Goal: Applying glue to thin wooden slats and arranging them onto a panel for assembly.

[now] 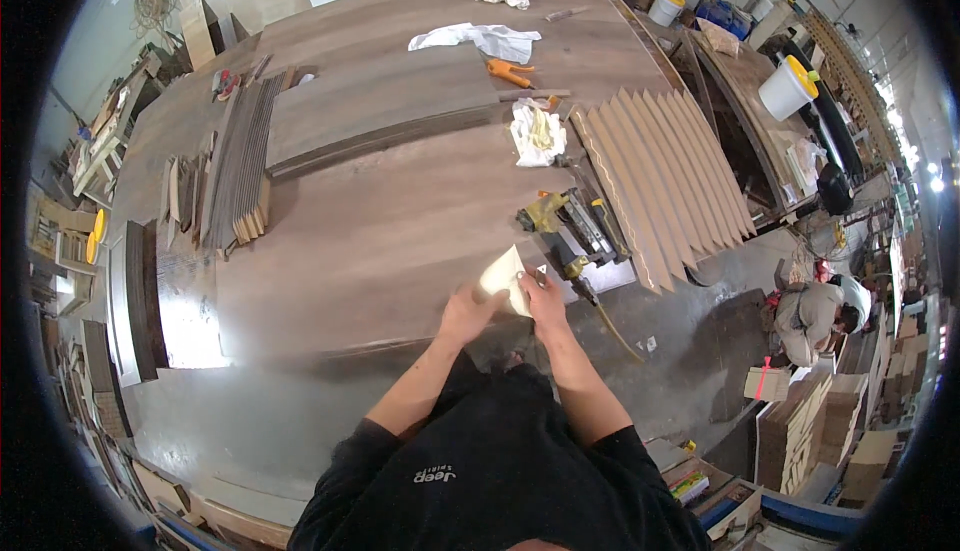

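Observation:
Close to the near edge of the wooden work table (380,281), both my hands are at a pale cream folded sheet (507,282). My right hand (544,303) pinches its right side, and a small dark bit shows by the fingertips that I cannot make out. Against its left side lies my left hand (470,315), closed and slightly blurred. The sheet may be paper or sandpaper; its kind is not clear. Just right of my hands a nail gun (575,226) with a hose rests on the table, by a row of long wooden strips (660,176).
Beyond are a stack of brown boards (385,116), upright strips (240,161), an orange-handled tool (510,72), a stained white cloth (538,134) and another white cloth (475,41). A white bucket (787,89) stands on the right bench. A person (808,316) crouches at right.

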Tool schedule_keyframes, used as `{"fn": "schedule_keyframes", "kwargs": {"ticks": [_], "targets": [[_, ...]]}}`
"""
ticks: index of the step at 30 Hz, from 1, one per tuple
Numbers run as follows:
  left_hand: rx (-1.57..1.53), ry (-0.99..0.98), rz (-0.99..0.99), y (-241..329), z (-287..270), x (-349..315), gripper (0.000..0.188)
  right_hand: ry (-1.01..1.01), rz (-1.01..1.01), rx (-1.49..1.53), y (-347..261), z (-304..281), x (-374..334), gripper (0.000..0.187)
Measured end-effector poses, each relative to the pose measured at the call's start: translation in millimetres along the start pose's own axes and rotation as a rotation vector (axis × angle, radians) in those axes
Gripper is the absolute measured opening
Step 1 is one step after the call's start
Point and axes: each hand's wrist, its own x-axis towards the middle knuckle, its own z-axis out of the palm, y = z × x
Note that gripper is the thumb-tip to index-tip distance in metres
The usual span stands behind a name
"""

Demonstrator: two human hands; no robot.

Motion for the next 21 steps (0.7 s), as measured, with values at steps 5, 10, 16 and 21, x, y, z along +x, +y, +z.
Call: {"fn": "schedule_keyframes", "kwargs": {"ticks": [5,10,16,21], "targets": [[0.433,0.355,0.481,5,21,-24,0.055,-0.122,0.063,0.234,4,-11,-9,0.036],[-0.741,-0.097,0.066,28,0,-73,0.044,-0.371,0.302,0.48,-24,-17,-55,0.03],[-1.444,0.063,-0.041,-4,41,-94,0.053,-0.735,0.382,0.473,-5,-31,-65,0.022],[-1.582,-0.05,-0.167,-14,66,-116,0.06,-0.57,0.204,0.048,-42,-26,-105,0.022]]}}
